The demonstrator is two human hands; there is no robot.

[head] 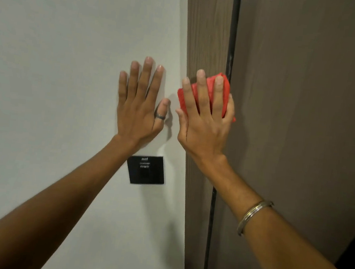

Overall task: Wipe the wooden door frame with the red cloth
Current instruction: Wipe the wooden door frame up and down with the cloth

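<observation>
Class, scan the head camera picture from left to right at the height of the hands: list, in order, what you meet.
white wall → left hand, flat on the wall → right hand pressing the red cloth on the wooden door frame → dark gap → door

Black wall plate (146, 170), on the white wall (49, 55) left of the wooden door frame (206, 38): small pale lettering in about three lines, too blurred to read; no other text visible.
</observation>
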